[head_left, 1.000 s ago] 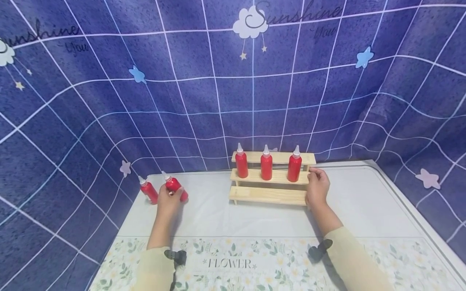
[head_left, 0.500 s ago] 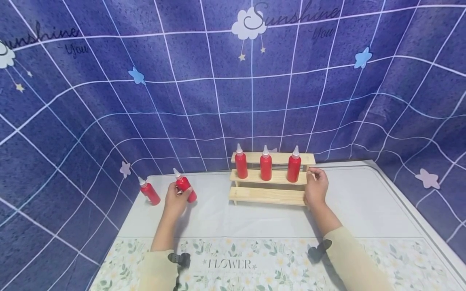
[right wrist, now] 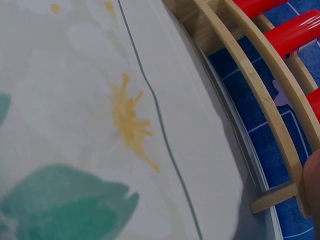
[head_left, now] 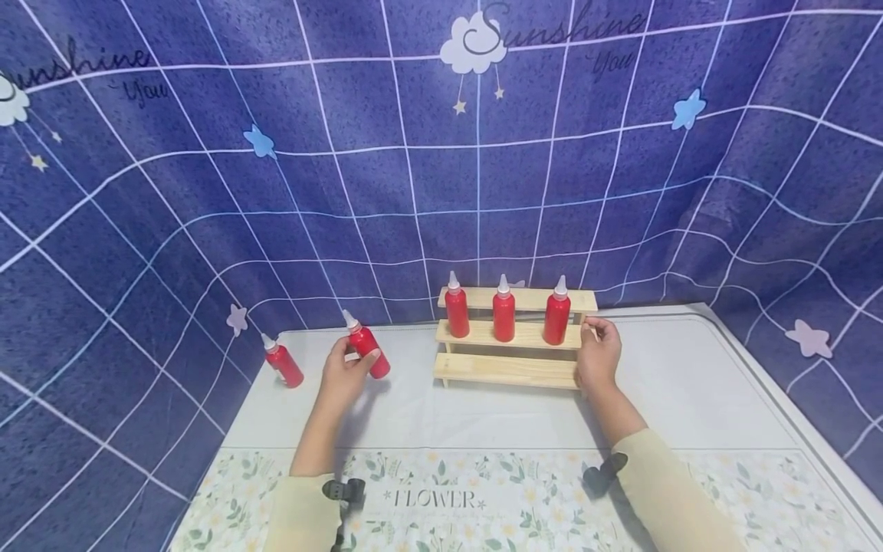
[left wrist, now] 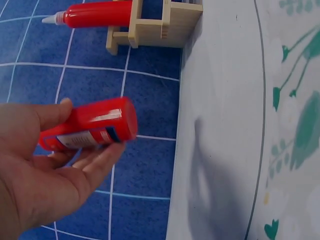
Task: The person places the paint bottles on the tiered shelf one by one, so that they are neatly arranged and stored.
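My left hand (head_left: 343, 377) grips a red squeeze bottle (head_left: 369, 351) with a white pointed cap, tilted, cap toward the back left. In the left wrist view, the thumb and fingers lie on either side of this bottle (left wrist: 100, 122), its base facing the rack side; a shadow falls on the table below. A tiered wooden rack (head_left: 510, 371) stands at the centre right, three similar red bottles (head_left: 504, 318) upright on its middle step. My right hand (head_left: 599, 359) holds the rack's right end; only its edge (right wrist: 313, 175) shows in the right wrist view.
One more red bottle (head_left: 284, 366) stands at the table's left edge. A blue gridded curtain (head_left: 414, 184) hangs behind and at both sides. The white table (head_left: 407, 414) has a flower-printed mat area (head_left: 441, 475) along its front.
My left hand has carried the red bottle rightward and slightly up, away from the other bottle at the left. My right hand stays at the rack's end.
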A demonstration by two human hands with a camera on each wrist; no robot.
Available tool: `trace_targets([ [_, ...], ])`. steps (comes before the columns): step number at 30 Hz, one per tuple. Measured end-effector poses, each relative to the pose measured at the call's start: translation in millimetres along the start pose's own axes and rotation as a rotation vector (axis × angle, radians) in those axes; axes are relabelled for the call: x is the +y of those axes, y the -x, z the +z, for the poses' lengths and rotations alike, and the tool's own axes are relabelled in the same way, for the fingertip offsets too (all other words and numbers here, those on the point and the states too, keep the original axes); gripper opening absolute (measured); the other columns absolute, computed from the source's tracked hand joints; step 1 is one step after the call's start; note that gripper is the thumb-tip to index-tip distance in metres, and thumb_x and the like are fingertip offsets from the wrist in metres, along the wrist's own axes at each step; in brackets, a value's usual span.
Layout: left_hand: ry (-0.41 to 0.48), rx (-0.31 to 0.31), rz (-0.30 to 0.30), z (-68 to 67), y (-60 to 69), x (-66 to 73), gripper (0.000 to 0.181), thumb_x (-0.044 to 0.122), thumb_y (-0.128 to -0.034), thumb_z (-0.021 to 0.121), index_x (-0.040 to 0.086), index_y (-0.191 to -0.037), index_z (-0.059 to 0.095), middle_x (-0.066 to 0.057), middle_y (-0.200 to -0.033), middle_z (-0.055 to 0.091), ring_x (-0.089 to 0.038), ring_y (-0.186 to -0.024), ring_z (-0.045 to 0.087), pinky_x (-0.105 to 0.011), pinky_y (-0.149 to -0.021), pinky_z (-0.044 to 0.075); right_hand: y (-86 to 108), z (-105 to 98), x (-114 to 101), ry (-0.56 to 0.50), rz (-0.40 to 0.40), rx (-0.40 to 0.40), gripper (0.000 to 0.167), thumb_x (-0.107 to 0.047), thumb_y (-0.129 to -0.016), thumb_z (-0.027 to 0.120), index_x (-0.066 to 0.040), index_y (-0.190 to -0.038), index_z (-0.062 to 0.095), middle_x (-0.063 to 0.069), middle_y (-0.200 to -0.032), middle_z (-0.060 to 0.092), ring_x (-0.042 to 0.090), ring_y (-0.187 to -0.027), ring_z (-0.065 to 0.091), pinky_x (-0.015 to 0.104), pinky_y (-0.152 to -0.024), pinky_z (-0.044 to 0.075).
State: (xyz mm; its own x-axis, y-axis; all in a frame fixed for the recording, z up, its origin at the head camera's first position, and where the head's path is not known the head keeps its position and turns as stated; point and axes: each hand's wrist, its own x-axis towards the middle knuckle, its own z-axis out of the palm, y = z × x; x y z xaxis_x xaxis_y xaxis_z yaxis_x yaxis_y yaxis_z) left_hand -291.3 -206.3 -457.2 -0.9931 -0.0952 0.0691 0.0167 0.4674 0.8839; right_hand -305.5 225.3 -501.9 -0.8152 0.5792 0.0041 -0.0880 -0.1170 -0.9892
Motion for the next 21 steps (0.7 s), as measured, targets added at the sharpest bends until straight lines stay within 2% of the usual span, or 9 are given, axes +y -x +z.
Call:
trace_targets([
  [5,0.022,-0.049,0.043,6.3,0.9,2.7,0.057,0.023,-0.1023,0.07,-0.001,-0.148,0.047,-0.025,-0.141,0.06,-0.04,-0.121,0.072,-0.031,-0.089,0.058,0.1,0.6,-0.7,0.008,-0.009,0.001,0.016,-0.007,-0.11,0.046,-0.005,-0.123,0.055,0.013,-0.153,0.046,0.025,-0.157,0.036,0.036,-0.133,0.032],
  [9,0.086,-0.096,0.073,12.4,1.8,5.8,0.054,0.02,-0.1012,0.072,-0.002,-0.145,0.05,-0.026,-0.137,0.066,-0.034,-0.118,0.073,-0.024,-0.086,0.056,-0.9,1.8,1.4,-0.007,-0.025,0.017,0.014,-0.005,-0.109,0.047,-0.008,-0.118,0.056,0.011,-0.148,0.049,0.023,-0.151,0.041,0.038,-0.131,0.034],
  [12,0.107,-0.113,0.087,16.8,2.3,8.6,0.053,0.019,-0.0999,0.074,0.0,-0.144,0.052,-0.025,-0.137,0.067,-0.033,-0.118,0.073,-0.023,-0.086,0.057,-1.6,2.0,3.0,-0.022,-0.034,0.025,0.013,-0.004,-0.108,0.048,-0.011,-0.114,0.057,0.011,-0.148,0.05,0.024,-0.149,0.042,0.04,-0.132,0.033],
  [14,0.09,-0.111,0.097,19.6,2.4,10.4,0.053,0.018,-0.0992,0.075,0.001,-0.144,0.053,-0.024,-0.138,0.067,-0.036,-0.12,0.071,-0.026,-0.089,0.059,-1.7,1.4,3.3,-0.02,-0.036,0.021,0.013,-0.004,-0.108,0.047,-0.011,-0.114,0.057,0.013,-0.151,0.049,0.024,-0.152,0.04,0.04,-0.133,0.031],
  [19,0.038,-0.1,0.115,26.5,4.2,14.5,0.055,0.021,-0.0977,0.076,0.003,-0.145,0.055,-0.022,-0.141,0.065,-0.041,-0.124,0.069,-0.045,-0.099,0.062,-1.4,1.0,3.5,-0.019,-0.043,0.02,0.013,-0.003,-0.108,0.048,-0.01,-0.114,0.057,0.014,-0.151,0.05,0.026,-0.156,0.038,0.039,-0.134,0.029],
  [21,0.033,-0.105,0.116,29.6,5.4,16.3,0.054,0.02,-0.0975,0.077,0.004,-0.145,0.056,-0.022,-0.141,0.065,-0.042,-0.124,0.069,-0.049,-0.1,0.062,-0.9,1.2,3.3,-0.021,-0.042,0.021,0.013,-0.003,-0.108,0.048,-0.01,-0.114,0.057,0.013,-0.15,0.05,0.026,-0.155,0.039,0.04,-0.134,0.029],
])
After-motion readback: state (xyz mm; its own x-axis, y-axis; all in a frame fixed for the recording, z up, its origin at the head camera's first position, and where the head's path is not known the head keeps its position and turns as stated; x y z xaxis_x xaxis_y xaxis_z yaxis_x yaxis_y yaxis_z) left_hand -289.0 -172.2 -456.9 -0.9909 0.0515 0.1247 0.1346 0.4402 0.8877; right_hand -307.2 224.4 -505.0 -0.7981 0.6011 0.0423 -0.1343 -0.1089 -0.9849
